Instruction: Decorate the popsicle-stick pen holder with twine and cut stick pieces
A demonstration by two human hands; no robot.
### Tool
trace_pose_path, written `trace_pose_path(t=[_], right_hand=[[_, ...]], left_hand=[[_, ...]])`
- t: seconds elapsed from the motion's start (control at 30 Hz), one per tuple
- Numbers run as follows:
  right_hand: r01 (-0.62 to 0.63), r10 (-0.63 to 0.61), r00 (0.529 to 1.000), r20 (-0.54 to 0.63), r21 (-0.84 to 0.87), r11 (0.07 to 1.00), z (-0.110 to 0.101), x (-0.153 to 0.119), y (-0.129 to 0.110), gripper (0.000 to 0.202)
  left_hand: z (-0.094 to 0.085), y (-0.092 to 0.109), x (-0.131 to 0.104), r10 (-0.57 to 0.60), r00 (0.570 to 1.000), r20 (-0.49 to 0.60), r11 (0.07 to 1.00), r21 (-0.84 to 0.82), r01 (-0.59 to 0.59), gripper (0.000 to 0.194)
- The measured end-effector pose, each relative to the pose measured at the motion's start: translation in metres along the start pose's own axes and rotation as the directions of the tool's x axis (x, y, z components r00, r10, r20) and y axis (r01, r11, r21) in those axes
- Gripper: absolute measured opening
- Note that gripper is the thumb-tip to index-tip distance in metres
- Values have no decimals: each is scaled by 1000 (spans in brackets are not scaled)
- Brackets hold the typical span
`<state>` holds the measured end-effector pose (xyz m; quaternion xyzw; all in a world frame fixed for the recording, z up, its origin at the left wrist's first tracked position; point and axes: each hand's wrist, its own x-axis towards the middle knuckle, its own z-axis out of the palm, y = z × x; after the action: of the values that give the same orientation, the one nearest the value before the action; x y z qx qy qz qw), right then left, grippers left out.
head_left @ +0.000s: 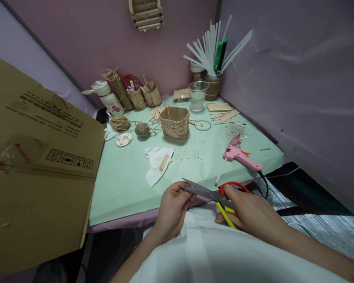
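Note:
My right hand grips a pair of scissors with red and yellow handles, blades parted and pointing left. At the blades, my left hand is closed in a pinch; what lies between its fingers is too small and covered to make out. Both hands are at the table's front edge, above my white clothing. Beyond them a white tissue lies flat with a short wooden stick piece on it. Farther back stands a small basket covered in wooden pieces, with a twine-like rim.
A pink glue gun lies at right, its cord over the edge. Behind are a twine ball, a plastic cup, wooden sticks and a pot of glue sticks. A large cardboard box borders the left side.

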<state>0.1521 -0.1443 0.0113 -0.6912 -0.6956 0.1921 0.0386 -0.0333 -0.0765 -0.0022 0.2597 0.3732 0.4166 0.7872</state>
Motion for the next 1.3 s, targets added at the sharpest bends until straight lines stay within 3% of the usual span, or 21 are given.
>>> trace_pose_path(t=[0.6,0.8,1.03,1.3], right_hand=[[5,-5,999,-37,-23,1000,2,-1,0,34],[-37,37,999,7,-16,999,3,-1,1,31],[-111,88,993,85,324,940,-8,4,-1,15],[-108,72,991,116,344,933,-5,5,-3,19]], left_hand=[[-1,0,-1,3,1000,-7,1000,25,-3,13],[-1,-1,-1,-15,1000,-1,999,46,15,12],[1,2,-1,6,1000,-31,997,72,-3,23],[2,6,-1,-28,999,-45,995,91,32,17]])
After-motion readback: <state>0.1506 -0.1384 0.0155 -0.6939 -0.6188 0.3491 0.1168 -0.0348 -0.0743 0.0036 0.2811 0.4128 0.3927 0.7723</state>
